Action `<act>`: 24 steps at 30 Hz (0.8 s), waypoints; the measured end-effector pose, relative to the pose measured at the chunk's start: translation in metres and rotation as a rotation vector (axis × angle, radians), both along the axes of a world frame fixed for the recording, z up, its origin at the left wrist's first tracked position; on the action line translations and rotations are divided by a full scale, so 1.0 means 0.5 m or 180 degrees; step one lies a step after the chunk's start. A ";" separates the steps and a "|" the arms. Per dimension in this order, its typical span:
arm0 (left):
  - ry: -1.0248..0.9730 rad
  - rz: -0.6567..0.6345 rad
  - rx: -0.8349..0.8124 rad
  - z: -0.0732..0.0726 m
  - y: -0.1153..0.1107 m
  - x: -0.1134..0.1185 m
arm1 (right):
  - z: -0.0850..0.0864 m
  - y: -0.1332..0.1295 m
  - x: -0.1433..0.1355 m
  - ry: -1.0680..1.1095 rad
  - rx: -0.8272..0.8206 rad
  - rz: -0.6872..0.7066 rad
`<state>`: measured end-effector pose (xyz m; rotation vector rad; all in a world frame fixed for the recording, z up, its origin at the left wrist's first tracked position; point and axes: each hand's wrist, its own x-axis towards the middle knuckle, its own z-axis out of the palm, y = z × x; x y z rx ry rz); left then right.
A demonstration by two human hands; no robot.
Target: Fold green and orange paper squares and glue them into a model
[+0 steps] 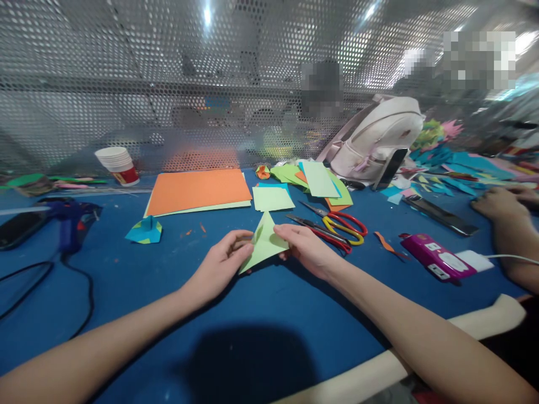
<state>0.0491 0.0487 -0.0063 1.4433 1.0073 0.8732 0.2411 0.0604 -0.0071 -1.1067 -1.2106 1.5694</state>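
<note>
Between my two hands is a light green sheet of paper (pixel 266 247), folded into a triangle with its point facing away from me. My left hand (pixel 225 261) pinches its left corner, thumb on top. On the right side, my right hand (pixel 306 247) grips the other corner between thumb and fingers. Just beyond the tip lies a small stack of square paper (pixel 273 198), pale green on top with blue beneath. Two pairs of scissors, one with red handles (pixel 357 221) and one with yellow handles (pixel 351 240), lie right of my right hand.
Orange sheets (pixel 200 188) and a folded blue paper piece (pixel 145 230) lie to the left, near a glue gun (pixel 69 221) and stacked paper cups (pixel 118 164). A purple power strip (pixel 440 258), a phone (pixel 441 215) and a backpack (pixel 379 137) are right. Another person's hand (pixel 499 205) rests far right.
</note>
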 end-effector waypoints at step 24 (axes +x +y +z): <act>-0.1790 0.0408 -0.1502 -0.009 0.021 0.013 | -0.005 -0.002 0.001 -0.1087 0.0624 0.0017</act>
